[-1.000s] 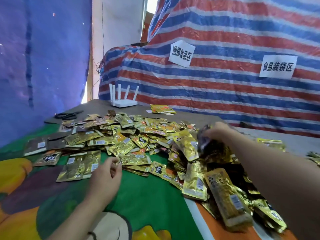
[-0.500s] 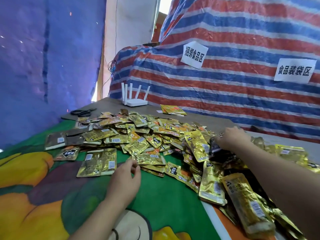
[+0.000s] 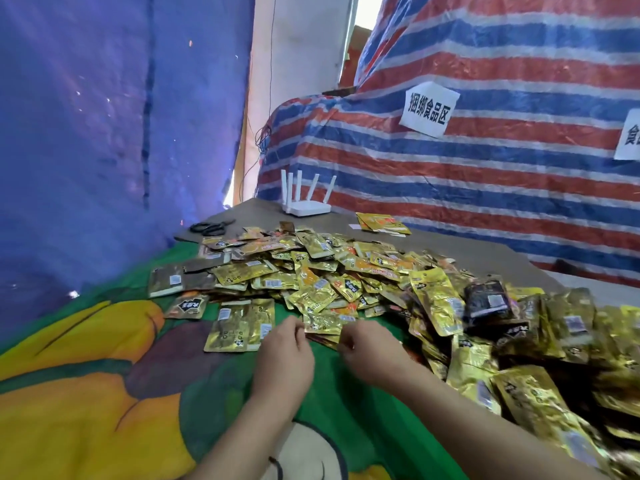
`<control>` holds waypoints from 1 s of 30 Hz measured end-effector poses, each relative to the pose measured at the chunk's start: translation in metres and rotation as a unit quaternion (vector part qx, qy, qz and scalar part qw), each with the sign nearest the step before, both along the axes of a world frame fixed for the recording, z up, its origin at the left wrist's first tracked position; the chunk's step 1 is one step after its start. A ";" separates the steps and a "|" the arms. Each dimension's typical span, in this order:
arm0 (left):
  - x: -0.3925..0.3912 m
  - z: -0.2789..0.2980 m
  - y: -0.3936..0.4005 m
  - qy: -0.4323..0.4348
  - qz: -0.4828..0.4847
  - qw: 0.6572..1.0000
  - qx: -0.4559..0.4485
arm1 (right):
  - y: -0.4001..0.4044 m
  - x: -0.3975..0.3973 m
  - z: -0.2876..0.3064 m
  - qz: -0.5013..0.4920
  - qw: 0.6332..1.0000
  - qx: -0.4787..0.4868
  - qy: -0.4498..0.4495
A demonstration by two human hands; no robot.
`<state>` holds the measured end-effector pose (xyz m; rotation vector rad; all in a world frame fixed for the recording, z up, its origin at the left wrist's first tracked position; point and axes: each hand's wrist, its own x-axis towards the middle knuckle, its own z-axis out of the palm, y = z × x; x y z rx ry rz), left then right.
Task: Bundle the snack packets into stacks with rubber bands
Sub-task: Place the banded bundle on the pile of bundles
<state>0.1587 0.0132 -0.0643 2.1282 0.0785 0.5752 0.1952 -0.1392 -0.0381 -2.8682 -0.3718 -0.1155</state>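
Spreading across the table point(image 3: 485, 258), the gold snack packets point(image 3: 346, 271) lie in one loose heap, none visibly banded, so the bundling seems barely begun. Both hands meet at its near edge: the left hand point(image 3: 284, 355) and right hand point(image 3: 370, 351) have fingers curled toward a gold packet point(image 3: 323, 322), probably to lift it as a stack's first piece, though whether either truly pinches it I cannot tell. Dark rubber bands point(image 3: 211, 227) wait at the far left, beyond a white router point(image 3: 306, 204).
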 end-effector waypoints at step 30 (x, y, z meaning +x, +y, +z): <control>0.025 0.065 0.105 0.333 0.018 0.922 0.198 | -0.014 0.031 0.016 -0.085 0.970 0.182 0.138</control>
